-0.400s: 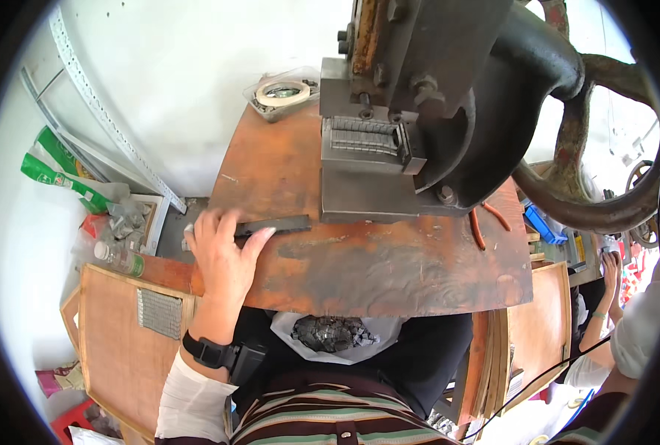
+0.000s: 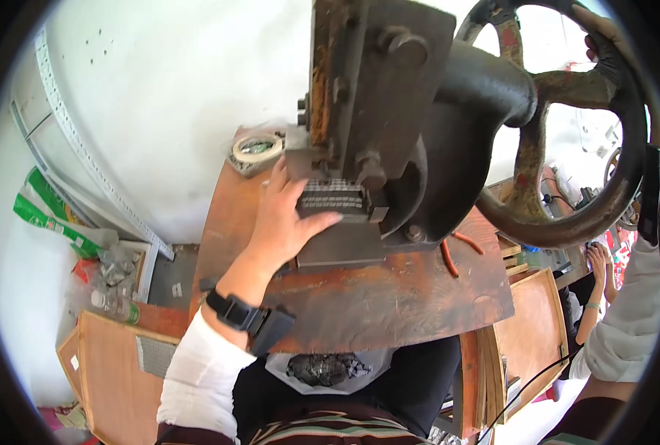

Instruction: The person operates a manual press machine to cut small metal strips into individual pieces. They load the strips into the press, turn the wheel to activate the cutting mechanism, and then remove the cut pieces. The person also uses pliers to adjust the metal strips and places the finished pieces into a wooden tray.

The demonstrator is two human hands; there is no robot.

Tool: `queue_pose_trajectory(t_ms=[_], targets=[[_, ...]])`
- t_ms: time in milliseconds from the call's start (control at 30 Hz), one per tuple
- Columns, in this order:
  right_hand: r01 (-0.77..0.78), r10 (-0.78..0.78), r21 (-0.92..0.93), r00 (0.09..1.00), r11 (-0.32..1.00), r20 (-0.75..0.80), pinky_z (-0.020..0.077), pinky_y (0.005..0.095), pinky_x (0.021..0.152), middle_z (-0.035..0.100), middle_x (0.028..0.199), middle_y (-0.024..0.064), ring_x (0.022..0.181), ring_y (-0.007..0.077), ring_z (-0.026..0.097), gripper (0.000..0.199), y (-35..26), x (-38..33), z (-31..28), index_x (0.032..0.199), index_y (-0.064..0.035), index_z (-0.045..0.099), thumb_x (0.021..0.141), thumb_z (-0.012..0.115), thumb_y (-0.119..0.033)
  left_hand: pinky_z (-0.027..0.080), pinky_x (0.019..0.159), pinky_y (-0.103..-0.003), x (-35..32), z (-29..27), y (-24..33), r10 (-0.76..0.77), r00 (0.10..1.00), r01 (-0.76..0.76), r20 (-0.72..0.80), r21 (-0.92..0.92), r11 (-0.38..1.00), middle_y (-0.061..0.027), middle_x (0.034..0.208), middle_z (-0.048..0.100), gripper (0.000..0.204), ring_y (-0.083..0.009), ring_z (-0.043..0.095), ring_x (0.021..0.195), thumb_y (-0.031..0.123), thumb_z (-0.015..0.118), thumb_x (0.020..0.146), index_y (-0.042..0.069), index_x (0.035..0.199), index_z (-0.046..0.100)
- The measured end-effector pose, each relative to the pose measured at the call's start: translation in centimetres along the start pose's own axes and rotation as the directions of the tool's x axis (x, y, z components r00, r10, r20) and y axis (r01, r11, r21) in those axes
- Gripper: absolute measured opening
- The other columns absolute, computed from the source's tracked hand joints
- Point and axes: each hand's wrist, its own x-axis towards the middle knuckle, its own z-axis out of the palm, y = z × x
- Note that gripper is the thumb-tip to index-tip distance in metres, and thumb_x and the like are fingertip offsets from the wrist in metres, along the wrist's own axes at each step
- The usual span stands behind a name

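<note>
My left hand [image 2: 278, 226] reaches into the screw press [image 2: 389, 89], fingers and thumb spread at the left end of its lower die. Its thumb lies along the die's near edge, beside a ridged grey metal piece [image 2: 333, 199] set in rows. I see nothing held in that hand, though the ram partly covers the fingertips. At the upper right, my right hand [image 2: 601, 28] has its fingers wrapped round the rim of the press's big handwheel [image 2: 526, 148]. A dark flat bar [image 2: 209, 284] lies on the wooden table, mostly hidden behind my left wrist.
Red-handled pliers [image 2: 449, 258] lie on the table [image 2: 389, 304] right of the press base. A clear box with a tape roll [image 2: 258, 148] stands at the back left. On my lap is a white bag of dark scraps [image 2: 328, 368]. Another person's hands [image 2: 598, 263] show at the right.
My left hand has left the dark bar and moved up and right to the die. My right hand has come into view on the handwheel. The whole view has shifted.
</note>
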Motion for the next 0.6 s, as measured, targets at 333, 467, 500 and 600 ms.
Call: queue_pose_trajectory(t_ms=[333,467,500,600], targets=[[-0.045,0.042,0.076,0.998,0.996,0.040,0.0534,0.0361,0.053,0.066,0.067,0.0171,0.057,0.0256,0.066,0.036,0.1,-0.3,-0.7,0.084,0.0096,0.068,0.083,0.071,-0.026,0.044,0.084,-0.037,0.3,0.4,-0.5,-0.088,0.992,0.081,-0.094,-0.071,0.994,-0.0129,0.100,0.060,0.041,-0.0299,0.053,0.099,0.023,0.083,0.066,0.005,0.100,0.068],[-0.048,0.043,0.105,0.998,0.993,0.048,0.0534,0.0362,0.053,0.066,0.068,0.0173,0.057,0.0257,0.066,0.036,-0.1,1.3,0.1,0.084,0.0095,0.068,0.083,0.071,-0.026,0.043,0.082,-0.040,0.5,-0.4,-0.4,-0.115,0.988,0.131,-0.103,0.163,0.978,-0.0121,0.099,0.060,0.044,-0.0311,0.052,0.100,0.033,0.083,0.066,0.006,0.098,0.069],[-0.050,0.047,0.092,0.998,0.994,0.031,0.0534,0.0362,0.053,0.066,0.068,0.0174,0.057,0.0257,0.066,0.036,-0.4,1.2,0.1,0.084,0.0096,0.068,0.083,0.071,-0.026,0.043,0.082,-0.041,0.0,-0.2,-0.9,-0.049,0.993,0.070,-0.109,0.204,0.976,-0.0119,0.099,0.060,0.046,-0.0316,0.052,0.100,0.035,0.083,0.065,0.006,0.098,0.069],[-0.065,0.066,0.047,0.998,0.997,-0.008,0.0534,0.0363,0.053,0.066,0.068,0.0175,0.058,0.0257,0.066,0.036,-0.6,0.9,0.1,0.084,0.0096,0.068,0.083,0.071,-0.026,0.042,0.081,-0.042,-0.1,-0.6,0.1,0.086,0.995,-0.067,-0.054,0.290,0.955,-0.0117,0.100,0.060,0.053,-0.0329,0.052,0.100,0.041,0.082,0.063,0.005,0.099,0.068]])
